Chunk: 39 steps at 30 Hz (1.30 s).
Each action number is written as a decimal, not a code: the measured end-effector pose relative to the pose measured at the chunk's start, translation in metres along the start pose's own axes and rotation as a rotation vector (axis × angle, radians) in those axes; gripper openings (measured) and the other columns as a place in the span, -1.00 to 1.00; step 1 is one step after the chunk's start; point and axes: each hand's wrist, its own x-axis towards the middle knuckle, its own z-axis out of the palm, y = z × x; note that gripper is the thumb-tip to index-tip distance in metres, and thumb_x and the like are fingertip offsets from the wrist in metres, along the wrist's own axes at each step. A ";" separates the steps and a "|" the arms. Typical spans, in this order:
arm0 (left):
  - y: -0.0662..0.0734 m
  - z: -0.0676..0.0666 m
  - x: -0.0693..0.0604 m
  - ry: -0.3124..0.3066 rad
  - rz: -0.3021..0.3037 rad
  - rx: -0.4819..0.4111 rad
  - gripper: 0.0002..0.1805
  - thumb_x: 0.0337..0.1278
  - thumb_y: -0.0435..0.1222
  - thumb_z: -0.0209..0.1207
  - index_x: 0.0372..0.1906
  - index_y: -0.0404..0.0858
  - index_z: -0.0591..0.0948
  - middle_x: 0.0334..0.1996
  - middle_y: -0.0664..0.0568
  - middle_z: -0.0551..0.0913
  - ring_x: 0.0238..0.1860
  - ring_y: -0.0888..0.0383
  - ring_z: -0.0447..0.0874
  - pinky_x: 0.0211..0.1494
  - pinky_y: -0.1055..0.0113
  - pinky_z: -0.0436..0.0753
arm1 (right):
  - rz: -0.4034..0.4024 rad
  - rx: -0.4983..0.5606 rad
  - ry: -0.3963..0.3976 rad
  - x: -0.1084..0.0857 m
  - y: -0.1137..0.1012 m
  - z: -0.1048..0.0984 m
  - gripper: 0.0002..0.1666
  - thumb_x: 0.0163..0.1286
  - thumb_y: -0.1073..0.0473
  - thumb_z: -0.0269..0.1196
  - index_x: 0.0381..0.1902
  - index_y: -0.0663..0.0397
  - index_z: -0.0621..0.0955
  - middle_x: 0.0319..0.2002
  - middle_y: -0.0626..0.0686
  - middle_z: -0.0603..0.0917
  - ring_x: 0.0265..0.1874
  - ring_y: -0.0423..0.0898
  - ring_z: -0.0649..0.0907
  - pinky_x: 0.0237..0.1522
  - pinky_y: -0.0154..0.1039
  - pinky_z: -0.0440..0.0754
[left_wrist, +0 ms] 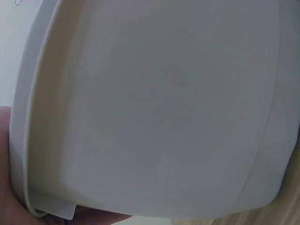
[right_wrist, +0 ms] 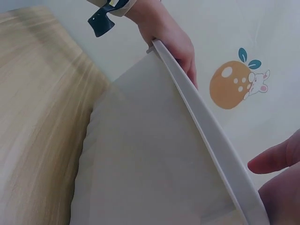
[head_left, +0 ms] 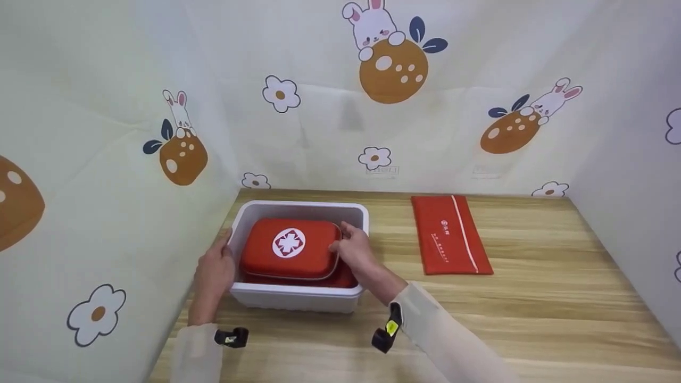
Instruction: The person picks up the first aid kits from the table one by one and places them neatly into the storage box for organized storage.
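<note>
A red first-aid case [head_left: 260, 250] with a white cross emblem lies tilted inside a white plastic bin [head_left: 298, 303]. Under its near edge, part of another red item [head_left: 346, 277] shows in the bin. My right hand [head_left: 357, 251] reaches over the bin's right rim and pinches the case's right end, thumb on top; its lower fingers are hidden. With my left hand [head_left: 215, 268] I grip the bin's left rim. The left wrist view is filled by the bin's outer wall [left_wrist: 164, 108], with part of that hand [left_wrist: 9, 197] at the corner.
To the right of the bin, a flat red pouch [head_left: 444, 234] with a white stripe and small white print lies on the wood-grain table [head_left: 537, 298]. Patterned cloth [head_left: 319, 133] stands as walls at the back and both sides. Each wrist carries a black strap mount.
</note>
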 end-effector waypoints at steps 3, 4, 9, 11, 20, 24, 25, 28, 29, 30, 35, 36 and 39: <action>0.000 0.001 -0.001 0.010 0.003 -0.003 -0.43 0.55 -0.27 -0.35 0.58 -0.16 0.15 0.54 -0.27 0.17 0.55 -0.26 0.13 0.53 -0.19 0.19 | -0.035 0.073 0.035 -0.003 0.000 -0.002 -0.12 0.14 0.56 0.09 0.49 0.39 0.23 0.51 0.28 0.28 0.53 0.15 0.27 0.52 -0.07 0.25; 0.000 0.001 -0.001 0.013 0.004 -0.002 -0.42 0.54 -0.27 -0.35 0.58 -0.17 0.16 0.53 -0.28 0.18 0.54 -0.27 0.14 0.53 -0.20 0.20 | -0.051 0.097 0.054 -0.004 0.000 -0.004 -0.16 0.16 0.56 0.07 0.47 0.39 0.26 0.50 0.28 0.31 0.52 0.15 0.30 0.51 -0.06 0.27; 0.000 0.000 0.000 0.030 0.016 -0.001 -0.42 0.51 -0.28 -0.35 0.56 -0.19 0.20 0.49 -0.33 0.23 0.50 -0.30 0.22 0.49 -0.23 0.27 | -0.146 0.249 0.184 -0.004 -0.001 -0.016 -0.38 0.28 0.55 -0.01 0.33 0.39 0.47 0.31 0.35 0.53 0.35 0.13 0.53 0.36 -0.13 0.49; 0.000 -0.001 0.000 0.019 0.013 -0.005 -0.41 0.51 -0.28 -0.35 0.57 -0.18 0.18 0.51 -0.32 0.21 0.51 -0.29 0.19 0.50 -0.22 0.24 | -0.180 0.314 0.221 -0.003 0.001 -0.025 -0.45 0.29 0.53 0.00 0.24 0.44 0.53 0.22 0.39 0.60 0.22 0.10 0.65 0.25 -0.19 0.59; 0.002 -0.002 0.001 0.006 0.002 -0.018 -0.41 0.53 -0.29 -0.34 0.58 -0.15 0.14 0.54 -0.28 0.17 0.54 -0.27 0.15 0.52 -0.20 0.21 | -0.249 0.105 0.431 0.010 0.036 -0.073 -0.62 0.29 0.30 0.19 0.06 0.32 0.65 -0.06 0.17 0.73 -0.33 -0.24 0.63 -0.23 -0.42 0.58; 0.001 -0.001 0.001 0.008 0.001 -0.013 -0.41 0.52 -0.29 -0.35 0.58 -0.15 0.15 0.53 -0.28 0.17 0.52 -0.27 0.19 0.51 -0.22 0.24 | -0.234 -0.012 0.495 0.014 0.053 -0.094 -0.62 0.29 0.26 0.22 0.06 0.26 0.63 0.05 0.23 0.67 -0.22 -0.17 0.62 -0.21 -0.38 0.54; 0.001 -0.001 0.001 0.006 0.000 -0.011 -0.41 0.52 -0.29 -0.35 0.58 -0.15 0.15 0.53 -0.28 0.17 0.53 -0.27 0.18 0.51 -0.22 0.23 | -0.230 -0.041 0.507 0.014 0.057 -0.099 -0.61 0.30 0.26 0.22 0.08 0.24 0.63 0.07 0.23 0.65 -0.18 -0.13 0.61 -0.20 -0.37 0.54; 0.000 0.000 0.001 0.006 0.006 -0.006 -0.41 0.52 -0.29 -0.35 0.58 -0.16 0.14 0.53 -0.28 0.17 0.52 -0.27 0.19 0.51 -0.22 0.24 | -0.215 -0.117 0.522 0.015 0.066 -0.114 -0.57 0.33 0.26 0.20 0.16 0.22 0.57 0.14 0.25 0.55 -0.05 -0.01 0.56 -0.13 -0.32 0.53; -0.001 0.000 0.001 0.006 0.007 -0.005 -0.41 0.53 -0.29 -0.35 0.58 -0.16 0.14 0.53 -0.28 0.17 0.52 -0.27 0.19 0.50 -0.22 0.26 | -0.206 -0.137 0.523 0.015 0.069 -0.119 -0.56 0.34 0.26 0.19 0.18 0.23 0.55 0.16 0.24 0.51 -0.01 0.02 0.55 -0.10 -0.29 0.53; -0.001 0.000 0.001 0.009 0.008 -0.006 -0.41 0.53 -0.29 -0.35 0.58 -0.16 0.14 0.53 -0.28 0.17 0.52 -0.27 0.20 0.49 -0.22 0.28 | -0.196 -0.154 0.520 0.015 0.071 -0.123 -0.54 0.35 0.26 0.19 0.20 0.23 0.53 0.18 0.25 0.48 0.04 0.05 0.53 -0.06 -0.25 0.54; -0.002 0.000 0.000 0.020 0.014 0.003 -0.42 0.51 -0.29 -0.35 0.57 -0.17 0.18 0.50 -0.32 0.22 0.45 -0.32 0.30 0.36 -0.22 0.40 | -0.185 -0.274 0.482 0.013 0.082 -0.148 -0.42 0.34 0.17 0.30 0.26 0.27 0.46 0.23 0.28 0.38 0.22 0.19 0.45 0.21 0.02 0.48; -0.002 0.000 0.000 0.023 0.016 0.007 -0.42 0.51 -0.30 -0.35 0.56 -0.17 0.19 0.50 -0.33 0.22 0.45 -0.33 0.29 0.37 -0.23 0.39 | -0.192 -0.311 0.472 0.012 0.084 -0.154 -0.39 0.33 0.13 0.32 0.26 0.27 0.46 0.24 0.28 0.37 0.25 0.20 0.43 0.26 0.06 0.45; -0.002 0.000 0.001 0.021 0.018 0.010 -0.42 0.51 -0.30 -0.35 0.56 -0.18 0.19 0.50 -0.33 0.22 0.45 -0.34 0.29 0.36 -0.23 0.40 | -0.194 -0.456 0.466 0.011 0.090 -0.172 -0.30 0.30 0.03 0.38 0.29 0.26 0.45 0.28 0.29 0.37 0.31 0.22 0.39 0.39 0.15 0.30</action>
